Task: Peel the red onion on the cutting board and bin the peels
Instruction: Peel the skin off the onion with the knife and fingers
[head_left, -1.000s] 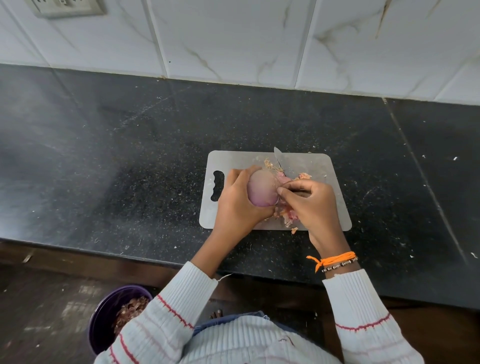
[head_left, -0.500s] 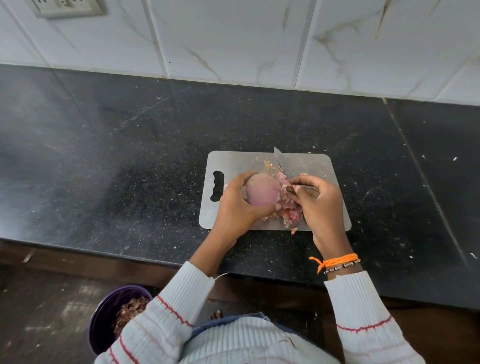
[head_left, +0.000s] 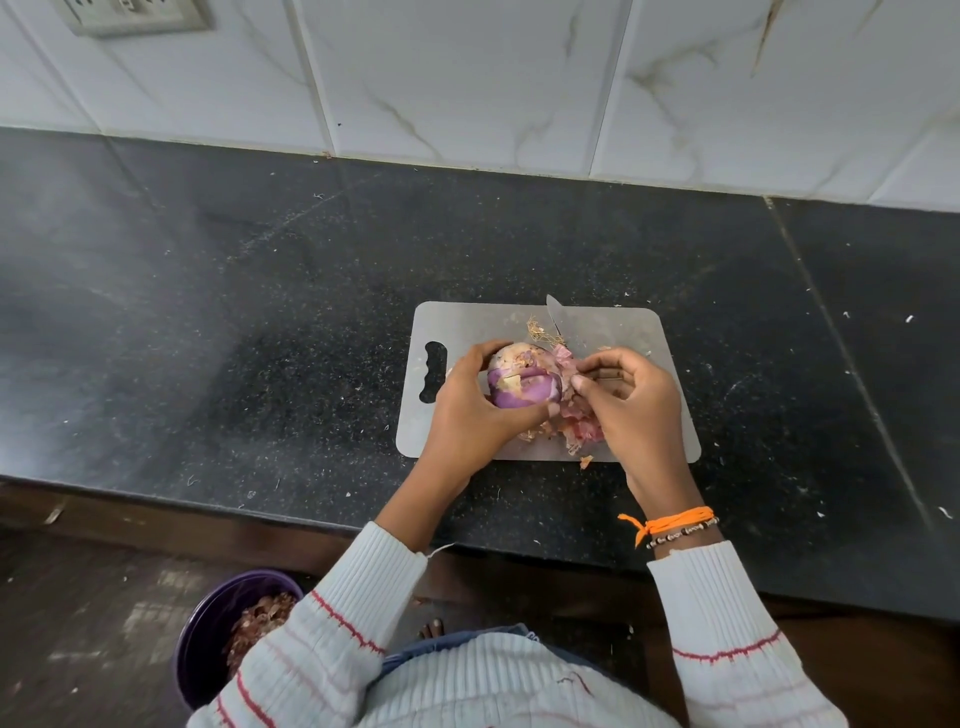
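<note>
the left hand (head_left: 470, 410) cups the red onion (head_left: 522, 382) over the cutting board (head_left: 467, 322), while the right hand (head_left: 631, 400) pinches its peel (head_left: 563, 364).

White ribbed sweater (head_left: 498, 686) with thin red stripes on both sleeves, cuffs pushed up a bit. Right wrist has an orange thread (head_left: 670, 521) plus a small beaded bracelet (head_left: 683, 534)

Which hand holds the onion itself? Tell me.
The left hand: its fingers curl round the red onion, while the right hand pinches loose peel beside it.
</note>
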